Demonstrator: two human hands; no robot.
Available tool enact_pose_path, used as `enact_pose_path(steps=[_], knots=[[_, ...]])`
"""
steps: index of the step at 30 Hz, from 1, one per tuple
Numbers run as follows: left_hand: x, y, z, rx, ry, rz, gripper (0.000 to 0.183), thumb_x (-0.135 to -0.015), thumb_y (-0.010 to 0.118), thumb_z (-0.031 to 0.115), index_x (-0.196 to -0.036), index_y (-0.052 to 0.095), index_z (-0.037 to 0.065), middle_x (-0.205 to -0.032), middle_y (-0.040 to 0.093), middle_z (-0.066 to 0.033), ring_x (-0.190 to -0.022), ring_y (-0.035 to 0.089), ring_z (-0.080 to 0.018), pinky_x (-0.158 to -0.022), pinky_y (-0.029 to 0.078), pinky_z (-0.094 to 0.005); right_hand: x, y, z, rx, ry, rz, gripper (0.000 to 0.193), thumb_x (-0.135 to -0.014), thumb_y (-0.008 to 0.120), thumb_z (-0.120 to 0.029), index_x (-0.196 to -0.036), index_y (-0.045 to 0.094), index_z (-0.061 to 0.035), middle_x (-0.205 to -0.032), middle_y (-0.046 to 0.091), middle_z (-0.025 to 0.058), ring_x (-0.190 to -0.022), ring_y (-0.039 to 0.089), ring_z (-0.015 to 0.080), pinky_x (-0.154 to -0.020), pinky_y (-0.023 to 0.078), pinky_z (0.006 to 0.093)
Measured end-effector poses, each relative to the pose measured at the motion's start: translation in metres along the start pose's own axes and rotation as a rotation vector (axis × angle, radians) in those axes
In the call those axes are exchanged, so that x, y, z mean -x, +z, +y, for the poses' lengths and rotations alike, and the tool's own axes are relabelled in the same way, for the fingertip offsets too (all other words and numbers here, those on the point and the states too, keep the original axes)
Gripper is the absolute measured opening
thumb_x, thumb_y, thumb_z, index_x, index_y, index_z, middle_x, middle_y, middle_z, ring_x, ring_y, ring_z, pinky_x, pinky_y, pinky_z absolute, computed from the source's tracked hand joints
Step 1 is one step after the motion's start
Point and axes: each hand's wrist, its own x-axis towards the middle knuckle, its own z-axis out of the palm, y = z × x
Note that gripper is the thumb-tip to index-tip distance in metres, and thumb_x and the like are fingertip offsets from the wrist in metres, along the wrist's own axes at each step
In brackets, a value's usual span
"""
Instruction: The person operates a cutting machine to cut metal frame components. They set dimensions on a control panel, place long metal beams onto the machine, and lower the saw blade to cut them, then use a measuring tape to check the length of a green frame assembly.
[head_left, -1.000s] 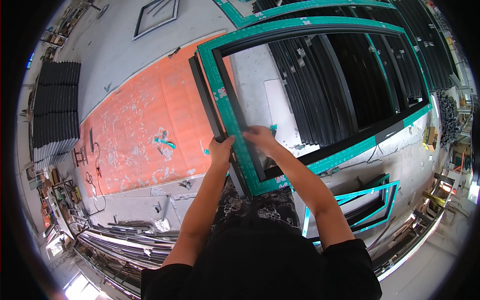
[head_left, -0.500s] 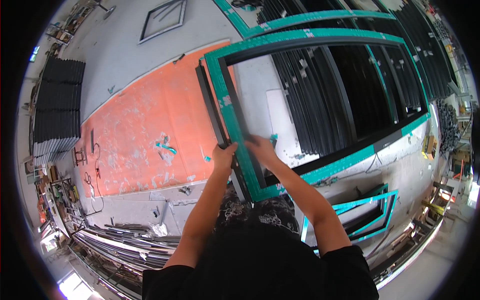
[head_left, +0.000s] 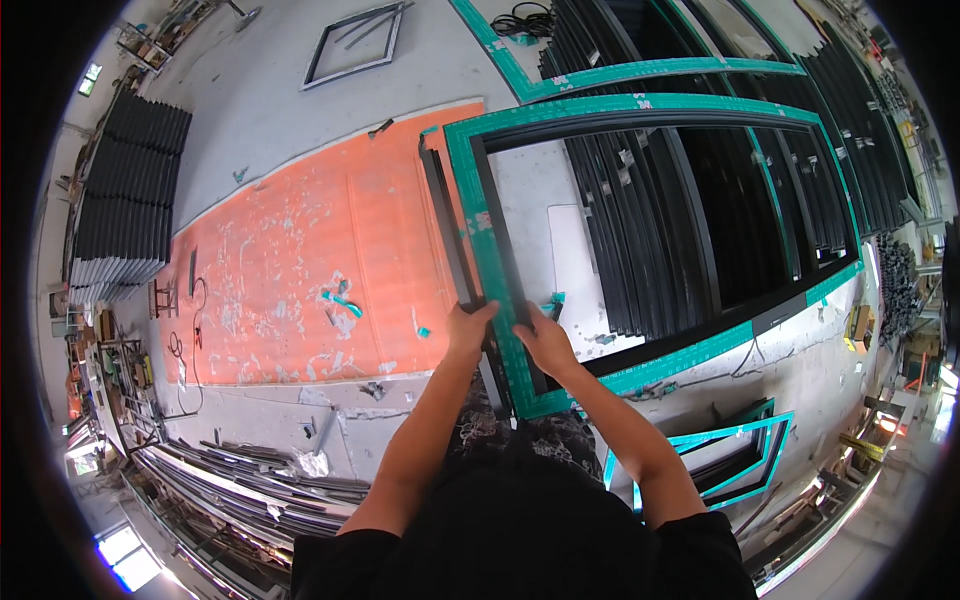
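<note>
A large rectangular window or door frame (head_left: pixel 481 222), dark with green film on its face, stands tilted in front of me. My left hand (head_left: pixel 470 328) closes round the outer edge of its left bar, thumb on the green face. On the inner side of that bar, my right hand (head_left: pixel 548 345) grips with its fingers bent against the dark edge. A dark side rail (head_left: pixel 447 220) runs along the bar's outer side. The frame's near corner lies close to my legs. Fingertips behind the bar are hidden.
An orange sheet (head_left: pixel 290 270) with scraps covers the floor at left. Stacked dark profiles (head_left: pixel 630 240) lie beyond the frame opening; another green-faced frame (head_left: pixel 640 72) is farther back. Smaller green frames (head_left: pixel 725 455) lie at right. Long bars (head_left: pixel 260 490) are piled at lower left.
The whole view has shifted, so the scene sits lower and farther right. My right hand has moved slightly nearer to me along the bar; my left hand keeps its hold.
</note>
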Motion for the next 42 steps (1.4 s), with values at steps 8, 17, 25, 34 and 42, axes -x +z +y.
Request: enact_pose_path(steps=[8, 17, 25, 34, 42], knots=[[0.006, -0.004, 0.030, -0.052, -0.126, -0.060, 0.024, -0.075, 0.071, 0.013, -0.091, 0.060, -0.001, -0.078, 0.062, -0.0068, -0.062, 0.060, -0.0172, -0.052, 0.050, -0.0297, 0.016, -0.010, 0.031, -0.304, 0.150, -0.100, 0.044, -0.087, 0.062, -0.026, -0.119, 0.054, 0.0026, -0.094, 0.066, 0.0134, -0.083, 0.063, 0.0214, -0.076, 0.047, 0.0309], [0.043, 0.007, 0.086, -0.852, 0.468, 0.025, 0.040, -0.080, 0.068, 0.032, -0.104, 0.057, 0.003, -0.071, 0.060, -0.0085, -0.063, 0.061, -0.0209, -0.057, 0.045, -0.0339, 0.068, -0.099, 0.064, -0.206, 0.051, 0.348, 0.023, -0.084, 0.061, -0.020, -0.097, 0.063, -0.0012, -0.082, 0.066, 0.0115, -0.074, 0.064, 0.0196, -0.068, 0.048, 0.0283], [0.099, 0.062, 0.057, -0.899, 0.464, -0.361, 0.034, -0.088, 0.056, 0.028, -0.108, 0.057, 0.000, -0.086, 0.063, -0.0166, -0.080, 0.061, -0.0312, -0.070, 0.047, -0.0375, 0.123, -0.088, 0.071, -0.359, 0.132, 0.329, 0.027, -0.082, 0.064, -0.022, -0.100, 0.063, -0.0015, -0.085, 0.065, 0.0147, -0.079, 0.065, 0.0253, -0.069, 0.050, 0.0338], [0.127, 0.088, 0.027, -0.832, 0.506, -0.820, 0.034, -0.085, 0.062, 0.022, -0.109, 0.057, -0.002, -0.078, 0.060, -0.0095, -0.065, 0.055, -0.0135, -0.061, 0.045, -0.0273, 0.170, -0.082, 0.043, -0.112, 0.190, 0.494, 0.025, -0.083, 0.061, -0.022, -0.101, 0.064, -0.0048, -0.088, 0.065, 0.0157, -0.080, 0.064, 0.0283, -0.071, 0.050, 0.0353], [0.147, 0.122, 0.043, -0.423, -0.088, -0.988, 0.027, -0.090, 0.058, 0.023, -0.103, 0.057, -0.001, -0.072, 0.057, -0.0037, -0.058, 0.051, -0.0085, -0.051, 0.041, -0.0217, 0.185, -0.064, 0.020, -0.175, 0.181, 0.416, 0.026, -0.086, 0.058, -0.023, -0.102, 0.064, -0.0036, -0.086, 0.064, 0.0177, -0.079, 0.064, 0.0302, -0.070, 0.049, 0.0376]])
